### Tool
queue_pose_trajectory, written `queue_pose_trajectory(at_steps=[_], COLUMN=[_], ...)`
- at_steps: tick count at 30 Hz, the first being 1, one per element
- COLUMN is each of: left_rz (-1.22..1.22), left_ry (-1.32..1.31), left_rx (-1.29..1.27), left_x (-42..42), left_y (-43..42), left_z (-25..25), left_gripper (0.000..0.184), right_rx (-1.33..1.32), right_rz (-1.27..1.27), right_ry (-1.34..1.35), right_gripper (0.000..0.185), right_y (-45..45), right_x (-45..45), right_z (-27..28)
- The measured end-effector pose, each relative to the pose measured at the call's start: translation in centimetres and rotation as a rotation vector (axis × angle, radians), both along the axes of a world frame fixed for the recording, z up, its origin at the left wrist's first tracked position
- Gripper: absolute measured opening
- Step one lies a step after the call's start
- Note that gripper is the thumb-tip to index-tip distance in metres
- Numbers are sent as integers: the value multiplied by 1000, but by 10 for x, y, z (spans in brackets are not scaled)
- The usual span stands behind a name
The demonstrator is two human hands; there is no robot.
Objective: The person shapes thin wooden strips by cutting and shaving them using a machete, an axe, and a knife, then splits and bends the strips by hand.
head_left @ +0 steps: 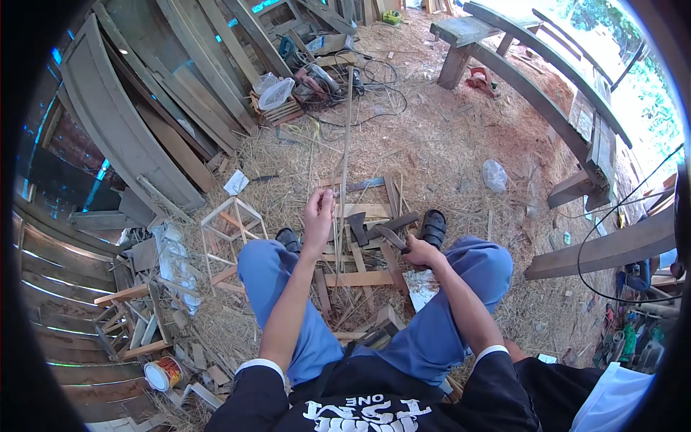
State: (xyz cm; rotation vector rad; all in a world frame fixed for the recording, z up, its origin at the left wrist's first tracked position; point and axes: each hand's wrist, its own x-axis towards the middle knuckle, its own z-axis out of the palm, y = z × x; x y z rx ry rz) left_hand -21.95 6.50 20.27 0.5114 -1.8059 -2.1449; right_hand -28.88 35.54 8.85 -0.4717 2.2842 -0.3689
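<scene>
Raised between my knees, my left hand [319, 216] has its fingertips pinched at a long thin bamboo strip [346, 133] that stands nearly upright. My right hand [423, 253] grips a knife [391, 238] near my right knee, its blade pointing up and left. Just beyond the knife lies a hatchet [358, 227] with a dark head and a wooden handle. Under it are several flat wooden slats [363, 279] laid crosswise on the ground, between my sandalled feet.
A small wooden frame [232, 218] stands left of my knee. Boards [137, 119] lean on the left wall; power tools and cables [317, 81] lie ahead. A long bench [554, 93] is at right. Another person's dark clothing [558, 385] shows beside me. A paint can [163, 374] sits lower left.
</scene>
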Motion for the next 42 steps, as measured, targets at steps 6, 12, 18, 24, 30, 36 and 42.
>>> queue_pose_trajectory(at_steps=[6,12,18,24,30,36,42], left_rz=[-1,-6,-4,-48,-95,-103,-168], left_ry=[10,9,-21,-34,-21,17,8], left_rx=[-20,-16,-34,-35,34,72,221], left_x=[-2,-3,-4,-3,1,0,0], left_y=[0,2,2,1,10,19,14], left_z=[-4,-6,-9,-11,-1,-6,-10], left_gripper=[26,26,26,26,25,22,17], right_rx=[85,10,-230,-450,-565,-586,-550], right_rz=[15,-25,-220,-396,-416,-477,-199], right_ry=[-40,-9,30,137,271,284,347], right_gripper=[70,79,72,60,46,35,43], right_y=[-6,-4,0,-6,-19,-27,-28], right_x=[2,-3,-9,-14,-18,-18,-13], right_z=[19,17,16,25,21,8,-38])
